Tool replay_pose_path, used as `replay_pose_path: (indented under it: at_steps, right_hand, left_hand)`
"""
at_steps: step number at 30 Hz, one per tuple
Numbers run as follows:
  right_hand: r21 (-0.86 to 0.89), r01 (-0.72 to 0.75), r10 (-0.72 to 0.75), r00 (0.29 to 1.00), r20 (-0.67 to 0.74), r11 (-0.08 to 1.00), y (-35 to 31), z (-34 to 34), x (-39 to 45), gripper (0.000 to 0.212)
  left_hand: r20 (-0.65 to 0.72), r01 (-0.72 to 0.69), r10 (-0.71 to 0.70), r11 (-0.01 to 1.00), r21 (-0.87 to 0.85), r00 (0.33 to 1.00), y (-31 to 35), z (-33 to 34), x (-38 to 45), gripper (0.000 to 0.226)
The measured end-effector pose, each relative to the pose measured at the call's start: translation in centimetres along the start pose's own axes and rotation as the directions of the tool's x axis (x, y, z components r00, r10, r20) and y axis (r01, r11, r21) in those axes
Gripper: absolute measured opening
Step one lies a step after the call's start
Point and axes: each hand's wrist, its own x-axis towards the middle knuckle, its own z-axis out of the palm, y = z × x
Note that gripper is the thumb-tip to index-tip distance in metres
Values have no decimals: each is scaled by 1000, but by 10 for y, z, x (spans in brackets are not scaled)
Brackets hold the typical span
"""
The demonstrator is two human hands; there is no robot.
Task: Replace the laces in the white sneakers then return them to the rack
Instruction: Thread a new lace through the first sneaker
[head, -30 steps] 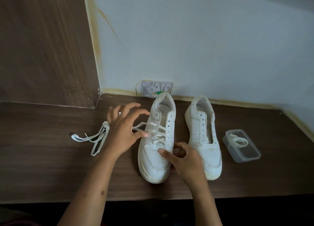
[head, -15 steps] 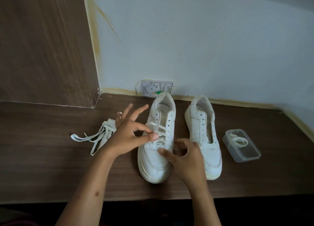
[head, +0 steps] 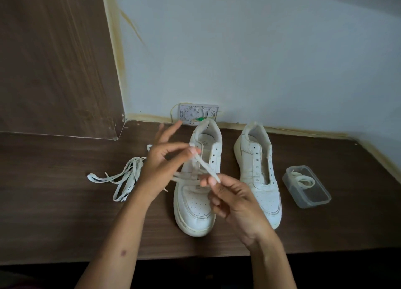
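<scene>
White lace [head: 205, 166] stretched between left hand [head: 161, 169], right hand [head: 230, 198].

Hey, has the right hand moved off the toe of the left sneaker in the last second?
Yes. The right hand has lifted off the left sneaker, pinching a lace end, and shifted toward the right sneaker.

Matt dark wood-grain table [head: 65, 212]; smooth white leather-look sneakers [head: 195, 204], perforated at the toes; flat woven cloth laces [head: 123, 178]; clear glossy plastic container [head: 312, 199]; matt painted wall [head: 260, 60].
</scene>
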Motion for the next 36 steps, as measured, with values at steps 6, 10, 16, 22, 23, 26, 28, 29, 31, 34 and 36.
replay_pose_path:
  at_steps: [6,10,16,22,23,26,28,29,31,34,36]
  right_hand:
    - [-94,21,-40,978,-205,995,-8,-35,-7,20]
    - [-220,83,-148,941,-303,972,-6,-38,-5,26]
    - [-277,235,-291,939,-181,931,-3,-20,5,19]
    - [-304,158,-224,955,-196,940,-3,-28,2,22]
    - [-329,136,-210,957,-202,935,-3,-30,1,23]
    - [-424,94,-198,958,-208,901,-2,-35,0,22]
    - [-487,76,-205,954,-217,870,1,-35,1,15]
    - [-538,68,-222,948,-227,840,3,-36,1,13]
    - [-631,50,-268,929,-256,774,6,-37,3,11]
    - [-668,69,-334,901,-278,741,8,-37,5,14]
    - [-636,108,-358,891,-278,764,9,-31,7,13]
  left_hand:
    - [-430,249,-195,966,72,882,-23,-8,3,5]
    - [-343,61,131,866,497,930,-20,-2,1,50]
    - [159,-358,323,792,495,933,-10,29,-6,35]
    - [-351,-117,348,835,537,869,-15,3,4,22]
    - [-473,-35,315,859,512,823,-17,-6,5,23]
    - [-658,207,181,860,466,731,-20,-17,2,34]
    - [-664,293,130,824,485,736,-19,-15,0,33]
    - [-649,302,128,808,507,750,-20,-15,0,29]
    - [-564,232,170,789,569,808,-22,-15,2,32]
    - [-229,-104,292,797,595,928,-19,-8,4,41]
    - [21,-278,317,798,535,948,-13,8,0,41]
